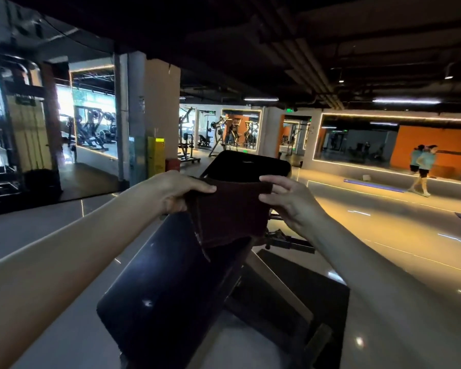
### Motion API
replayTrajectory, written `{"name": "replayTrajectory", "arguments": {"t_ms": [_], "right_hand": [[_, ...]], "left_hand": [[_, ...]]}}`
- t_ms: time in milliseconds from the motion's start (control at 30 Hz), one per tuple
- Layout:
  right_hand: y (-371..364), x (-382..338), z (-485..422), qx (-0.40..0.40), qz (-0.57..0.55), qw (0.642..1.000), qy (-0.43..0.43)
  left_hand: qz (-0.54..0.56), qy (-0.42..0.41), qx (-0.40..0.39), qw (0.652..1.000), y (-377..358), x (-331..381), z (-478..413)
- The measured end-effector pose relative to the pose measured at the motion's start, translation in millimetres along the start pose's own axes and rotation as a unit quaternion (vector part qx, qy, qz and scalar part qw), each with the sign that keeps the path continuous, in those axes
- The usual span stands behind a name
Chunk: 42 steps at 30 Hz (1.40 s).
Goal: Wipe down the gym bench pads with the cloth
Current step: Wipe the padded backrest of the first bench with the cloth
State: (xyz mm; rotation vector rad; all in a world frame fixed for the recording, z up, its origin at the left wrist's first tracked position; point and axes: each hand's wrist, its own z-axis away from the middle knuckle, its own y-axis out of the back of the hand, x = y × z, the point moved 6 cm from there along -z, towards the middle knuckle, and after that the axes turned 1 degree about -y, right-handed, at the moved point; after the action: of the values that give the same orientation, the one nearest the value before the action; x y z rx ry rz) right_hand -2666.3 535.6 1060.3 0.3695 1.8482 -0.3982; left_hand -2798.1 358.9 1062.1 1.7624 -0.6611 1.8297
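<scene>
Your left hand [181, 191], just left of centre, pinches the top left edge of the dark maroon cloth [229, 217], thumb on top and fingers curled under. Below it, filling the lower centre, the near bench pad [155, 288] shows glossy black. The cloth hangs stretched in the air above that pad and seems not to touch it yet. Fold it once into a flat wad before you lay it down, so the trailing lower corner doesn't drag or snag. Behind the cloth's top edge sits the far bench pad [250, 165], raised higher. Your right hand [288, 201], right of centre, pinches the opposite edge. Once the cloth is folded, let one hand press it flat and wipe each pad in long overlapping strokes.
</scene>
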Motion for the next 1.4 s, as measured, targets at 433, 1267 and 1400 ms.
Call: {"name": "replayTrajectory", "arguments": {"t_ms": [433, 1267, 1400], "right_hand": [[13.9, -16.5, -119.3, 0.148, 0.407, 0.891, 0.138], [44.2, 31.4, -182.8, 0.111, 0.001, 0.987, -0.117], [57.4, 8.6, -193.4, 0.085, 0.327, 0.941, 0.011]], "left_hand": [[-0.222, -0.152, -0.033, 0.963, 14.4, 16.3, -153.8], [0.050, -0.068, -0.171, 0.982, -18.7, 4.5, -228.7], [-0.126, -0.196, -0.094, 0.968, -21.0, 22.5, -235.2]]}}
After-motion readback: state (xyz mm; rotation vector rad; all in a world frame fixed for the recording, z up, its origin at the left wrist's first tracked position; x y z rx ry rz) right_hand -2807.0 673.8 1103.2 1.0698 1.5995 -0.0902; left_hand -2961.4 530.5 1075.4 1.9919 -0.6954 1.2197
